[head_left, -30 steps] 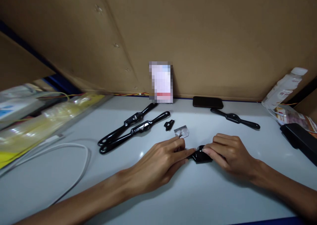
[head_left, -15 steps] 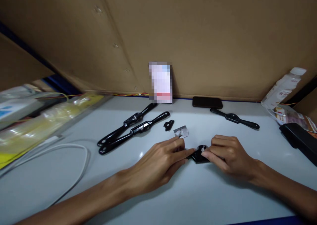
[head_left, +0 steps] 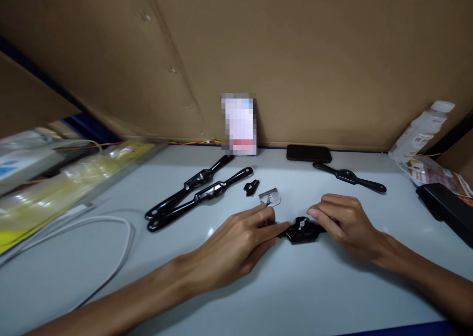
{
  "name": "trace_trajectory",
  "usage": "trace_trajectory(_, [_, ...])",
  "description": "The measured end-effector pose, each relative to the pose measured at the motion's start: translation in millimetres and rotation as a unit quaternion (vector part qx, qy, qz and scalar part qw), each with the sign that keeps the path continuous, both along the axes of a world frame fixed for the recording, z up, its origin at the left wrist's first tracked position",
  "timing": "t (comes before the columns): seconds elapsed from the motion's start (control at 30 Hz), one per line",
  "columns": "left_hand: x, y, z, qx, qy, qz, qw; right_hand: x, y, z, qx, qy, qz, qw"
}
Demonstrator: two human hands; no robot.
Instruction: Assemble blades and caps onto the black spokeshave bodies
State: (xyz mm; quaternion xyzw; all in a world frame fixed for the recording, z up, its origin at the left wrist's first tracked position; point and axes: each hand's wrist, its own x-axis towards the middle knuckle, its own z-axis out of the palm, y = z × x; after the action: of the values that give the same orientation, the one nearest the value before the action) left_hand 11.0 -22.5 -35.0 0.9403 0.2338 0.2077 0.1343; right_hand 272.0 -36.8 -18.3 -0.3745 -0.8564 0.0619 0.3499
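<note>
A black spokeshave body [head_left: 302, 229] with a small silver screw on top lies on the white table between my hands. My left hand [head_left: 242, 242] rests flat over its left handle, fingers stretched out and pressing it down. My right hand [head_left: 343, 220] sits at its right side with fingers curled, the fingertips pinched just above the screw. A small silver blade [head_left: 270, 198] and a small black cap piece [head_left: 252, 186] lie just behind my left fingers.
Two black spokeshaves [head_left: 195, 193] lie side by side at centre left, a third one [head_left: 349, 177] at the back right. A dark phone [head_left: 309, 153], a white bottle [head_left: 421, 130], a black case [head_left: 445, 209] and a white cable [head_left: 111, 247] border the table [head_left: 258, 296]. Cardboard walls stand behind.
My right hand has lifted back a little from the black spokeshave body, uncovering its top and the silver screw. My left hand has stayed in place.
</note>
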Motion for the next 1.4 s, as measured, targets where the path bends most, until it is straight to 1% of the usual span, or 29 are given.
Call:
trace_trajectory(0.17, [0, 0, 1.3, 0.003, 0.002, 0.001, 1.000, 2, -1, 0.5, -0.004, -0.036, 0.012, 0.999])
trace_trajectory(0.23, [0, -1, 2.0, 0.000, 0.005, 0.003, 1.000, 1, -2, 0.0, 0.014, -0.070, 0.026, 0.997])
trace_trajectory(0.3, [1, -1, 2.7, -0.006, 0.009, 0.004, 1.000, 0, -3, -1.1, 0.048, -0.112, 0.031, 0.992])
trace_trajectory(0.43, [2, -2, 2.8, -0.017, 0.013, 0.008, 1.000, -5, -5, -4.2, 0.104, -0.173, 0.014, 0.979])
trace_trajectory(0.6, [3, -6, 4.0, -0.038, 0.008, 0.022, 0.999, -15, -9, -9.2, 0.139, -0.211, -0.022, 0.967])
trace_trajectory(0.7, [4, -8, 6.0, -0.048, 0.007, 0.028, 0.998, -22, -15, -12.0, 0.125, -0.213, -0.057, 0.967])
trace_trajectory(0.77, [4, -8, 6.9, -0.048, 0.005, 0.030, 0.998, -26, -19, -13.1, 0.105, -0.210, -0.081, 0.969])
trace_trajectory(0.83, [4, -7, 7.1, -0.044, 0.000, 0.029, 0.999, -27, -21, -12.9, 0.080, -0.205, -0.091, 0.971])
trace_trajectory(0.97, [1, -3, 8.1, -0.037, 0.004, 0.019, 0.999, -22, -18, -9.0, -0.006, -0.180, -0.071, 0.981])
trace_trajectory(1.07, [-2, 3, 11.6, -0.020, 0.022, -0.012, 0.999, -12, -10, -5.0, -0.056, -0.138, -0.061, 0.987])
trace_trajectory(1.17, [-4, 7, 15.6, -0.011, 0.027, -0.049, 0.998, -4, 0, -3.0, -0.048, -0.095, -0.055, 0.993])
trace_trajectory(1.27, [-3, 7, 16.2, -0.008, 0.025, -0.067, 0.997, -1, 6, -4.7, -0.040, -0.085, -0.026, 0.995])
trace_trajectory(1.33, [-3, 6, 14.3, 0.008, 0.023, -0.060, 0.998, -1, 9, -7.0, -0.038, -0.077, -0.021, 0.996])
trace_trajectory(1.37, [-3, 5, 12.9, 0.021, 0.016, -0.043, 0.999, -1, 9, -8.1, -0.035, -0.069, -0.026, 0.997])
trace_trajectory(1.4, [-3, 6, 11.2, 0.034, 0.008, -0.013, 0.999, -1, 10, -8.8, -0.029, -0.061, -0.036, 0.997])
